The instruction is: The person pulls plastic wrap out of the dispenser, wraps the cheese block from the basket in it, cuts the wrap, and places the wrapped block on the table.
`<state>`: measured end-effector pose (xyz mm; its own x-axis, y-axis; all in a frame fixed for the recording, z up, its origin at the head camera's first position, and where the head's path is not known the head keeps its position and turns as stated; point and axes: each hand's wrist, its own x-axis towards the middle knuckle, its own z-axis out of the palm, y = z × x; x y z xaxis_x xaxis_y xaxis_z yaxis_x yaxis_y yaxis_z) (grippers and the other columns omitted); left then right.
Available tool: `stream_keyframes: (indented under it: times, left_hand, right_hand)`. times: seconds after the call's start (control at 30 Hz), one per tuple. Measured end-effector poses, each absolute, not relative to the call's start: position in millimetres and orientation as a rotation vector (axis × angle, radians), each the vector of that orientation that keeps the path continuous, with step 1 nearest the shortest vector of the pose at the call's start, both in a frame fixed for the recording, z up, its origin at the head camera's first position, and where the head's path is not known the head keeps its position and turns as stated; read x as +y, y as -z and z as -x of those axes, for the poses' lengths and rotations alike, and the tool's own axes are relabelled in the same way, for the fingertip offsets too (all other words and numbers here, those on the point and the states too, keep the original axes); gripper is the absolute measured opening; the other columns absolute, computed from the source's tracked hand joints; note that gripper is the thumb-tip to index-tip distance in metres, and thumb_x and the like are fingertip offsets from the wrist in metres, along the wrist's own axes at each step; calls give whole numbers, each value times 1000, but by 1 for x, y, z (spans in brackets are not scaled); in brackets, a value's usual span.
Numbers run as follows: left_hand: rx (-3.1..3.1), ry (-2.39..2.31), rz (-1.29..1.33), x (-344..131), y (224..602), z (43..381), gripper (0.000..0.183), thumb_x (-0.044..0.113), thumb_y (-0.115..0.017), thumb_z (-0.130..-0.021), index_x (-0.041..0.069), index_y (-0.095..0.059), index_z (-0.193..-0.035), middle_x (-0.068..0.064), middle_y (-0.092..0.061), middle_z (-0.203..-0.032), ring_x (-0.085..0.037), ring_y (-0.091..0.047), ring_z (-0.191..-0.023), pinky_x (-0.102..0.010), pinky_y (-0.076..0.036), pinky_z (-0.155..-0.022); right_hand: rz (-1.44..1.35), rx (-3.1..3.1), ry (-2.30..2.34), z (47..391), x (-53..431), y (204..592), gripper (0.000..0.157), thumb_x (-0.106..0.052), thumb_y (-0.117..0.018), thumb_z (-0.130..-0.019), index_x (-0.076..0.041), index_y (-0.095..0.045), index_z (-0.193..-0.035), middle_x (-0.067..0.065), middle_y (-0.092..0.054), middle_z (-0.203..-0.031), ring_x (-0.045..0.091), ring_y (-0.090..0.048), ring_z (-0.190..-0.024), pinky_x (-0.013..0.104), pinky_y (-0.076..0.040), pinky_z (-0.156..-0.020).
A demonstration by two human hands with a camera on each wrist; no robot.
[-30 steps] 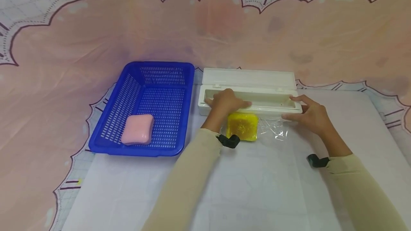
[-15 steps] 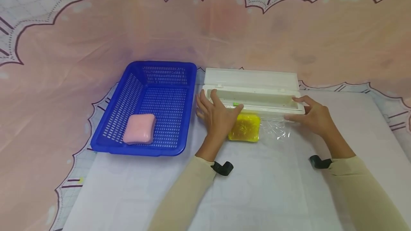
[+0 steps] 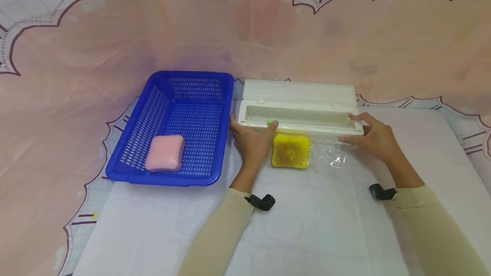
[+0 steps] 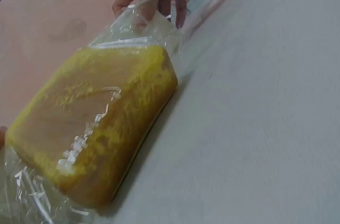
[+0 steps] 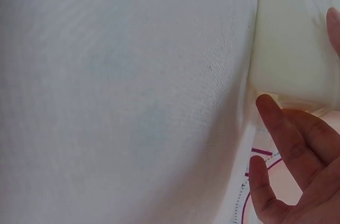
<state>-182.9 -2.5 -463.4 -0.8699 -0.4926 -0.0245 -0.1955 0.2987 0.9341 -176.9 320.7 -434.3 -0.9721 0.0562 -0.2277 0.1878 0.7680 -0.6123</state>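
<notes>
"First item, far left?"

"Peach cloth [image 3: 57, 139] with a scalloped purple outline, running on behind everything. Then one basket [image 3: 200, 179], blue, slotted, standing on the white-covered desk [image 3: 307, 229]. Contents: one pink block [image 3: 165, 152], rounded corners, lying in the front left part."

"Next along?"

"Left hand [image 3: 251, 145], just right of the basket, beige sleeve [image 3: 218, 233]. Gripping the left end of the white box [image 3: 326, 132]: thumb at the front rim, other fingers about the end."

"The box itself?"

"Long, narrow, on the desk. Lid [image 3: 299, 90] raised along the back; long recess showing. Small green mark [image 3: 270, 122] on the front rim, beside the left thumb."

"And before it?"

"One yellow block [image 3: 290, 151], brown-centred, in clear film [image 3: 331, 154], on the desk at the box's front; contact between the two cannot be told. Loose film spreads to the right."

"Last, far right?"

"Right hand [image 3: 376, 139], gripping the box's right end: thumb at the front, forefinger on the rim. In the right wrist view, one lower finger stands apart from the box."
</notes>
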Motion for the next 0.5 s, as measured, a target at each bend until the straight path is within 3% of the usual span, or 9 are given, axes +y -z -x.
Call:
stream_keyframes:
  times: [0.23, 0.5]
  left_hand:
    - [-2225, 1846, -611, -25, 467, 185, 96, 49, -85, -79, 9, -36, -152, -10, -51, -147, -27, -51, -135, -44, -38, -118]
    - [-2028, 1950, -467, -38, 472, 183, 50, 32, -69, -98, 3, -55, -136, -17, -66, -133, -29, -64, -121, -43, -52, -104]
  right_hand:
    - [-200, 2757, 971, 177, 322, 434, 114, -75, -80, -67, -20, -36, -158, 37, -47, -147, 53, -49, -131, 66, -47, -98]
    - [-208, 2743, 973, 177, 320, 433, 117, -77, -79, -66, -22, -35, -159, 38, -50, -144, 51, -50, -128, 62, -50, -94]
